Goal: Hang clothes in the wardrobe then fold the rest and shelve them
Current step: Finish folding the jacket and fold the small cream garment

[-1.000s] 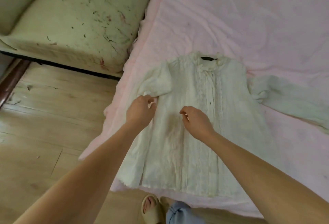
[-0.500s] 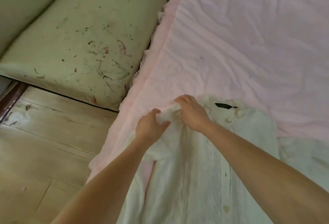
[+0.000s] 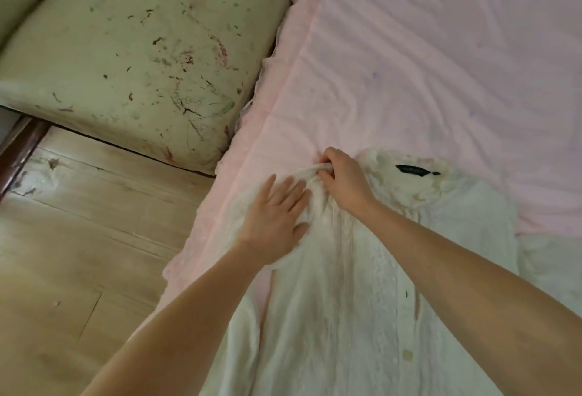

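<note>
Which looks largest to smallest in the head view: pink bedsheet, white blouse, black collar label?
1. pink bedsheet
2. white blouse, though nearness to the camera enlarges it
3. black collar label

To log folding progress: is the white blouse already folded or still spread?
Mostly spread: the white blouse lies flat on the pink sheet, only one sleeve turned in.

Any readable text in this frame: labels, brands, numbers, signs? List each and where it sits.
None can be read.
Neck label, black, inside the collar of the white blouse: too small and blurred to read.
Marks on the cushion: scribbles and stains, no legible words.
Pink sheet: no text visible.
</note>
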`<action>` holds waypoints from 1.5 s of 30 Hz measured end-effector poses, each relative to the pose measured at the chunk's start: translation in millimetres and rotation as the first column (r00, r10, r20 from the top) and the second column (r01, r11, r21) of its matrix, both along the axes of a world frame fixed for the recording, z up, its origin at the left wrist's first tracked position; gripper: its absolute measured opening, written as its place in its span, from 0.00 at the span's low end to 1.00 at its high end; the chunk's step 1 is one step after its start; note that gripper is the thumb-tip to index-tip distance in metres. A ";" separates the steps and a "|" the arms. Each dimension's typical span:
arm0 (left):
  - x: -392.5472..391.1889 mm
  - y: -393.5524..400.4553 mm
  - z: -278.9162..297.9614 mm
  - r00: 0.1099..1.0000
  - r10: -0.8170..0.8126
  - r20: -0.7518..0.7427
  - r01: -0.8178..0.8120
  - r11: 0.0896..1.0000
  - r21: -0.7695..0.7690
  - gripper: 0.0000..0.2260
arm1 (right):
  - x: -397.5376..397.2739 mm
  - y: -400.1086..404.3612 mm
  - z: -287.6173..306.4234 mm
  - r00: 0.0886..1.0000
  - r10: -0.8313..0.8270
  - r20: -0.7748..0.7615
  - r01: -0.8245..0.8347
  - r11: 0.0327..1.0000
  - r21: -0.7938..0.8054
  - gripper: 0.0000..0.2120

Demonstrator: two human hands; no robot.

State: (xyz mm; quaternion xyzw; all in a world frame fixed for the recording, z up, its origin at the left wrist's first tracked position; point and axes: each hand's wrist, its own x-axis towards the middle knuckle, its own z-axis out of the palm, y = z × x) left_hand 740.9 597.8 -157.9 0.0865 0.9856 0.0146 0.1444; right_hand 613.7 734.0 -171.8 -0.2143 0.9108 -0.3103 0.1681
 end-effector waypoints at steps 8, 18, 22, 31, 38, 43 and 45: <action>-50.4 46.5 61.9 0.993 0.078 0.092 -0.066 0.990 -0.124 0.14 | 53.4 57.7 40.2 0.980 -0.111 -0.165 0.110 0.994 -0.019 0.13; -90.7 146.4 78.3 0.972 0.134 0.193 -0.198 0.909 0.367 0.15 | 48.5 234.5 80.3 0.896 -0.434 -0.095 0.444 0.861 0.250 0.24; -97.1 204.5 68.5 0.995 -0.039 0.096 0.003 0.937 0.349 0.18 | 37.6 290.7 67.2 0.970 -0.227 -0.087 0.233 0.771 0.593 0.21; -146.9 292.1 16.1 0.970 -0.150 0.190 0.110 0.973 0.205 0.25 | 27.4 356.0 55.0 0.987 -0.158 -0.023 0.142 0.800 0.583 0.11; -151.8 285.3 2.9 0.999 0.006 0.035 -0.014 0.977 0.214 0.11 | 51.1 398.7 49.0 0.835 -0.436 -0.335 0.541 0.548 0.638 0.18; -145.8 284.5 11.1 0.994 0.089 0.059 -0.103 0.947 0.304 0.11 | 63.3 387.2 53.2 0.959 -0.252 0.128 0.164 0.866 0.473 0.19; -143.2 282.2 15.8 0.994 0.064 0.092 -0.091 0.943 0.321 0.13 | 59.8 385.6 57.8 0.957 -0.286 0.051 0.182 0.728 0.661 0.12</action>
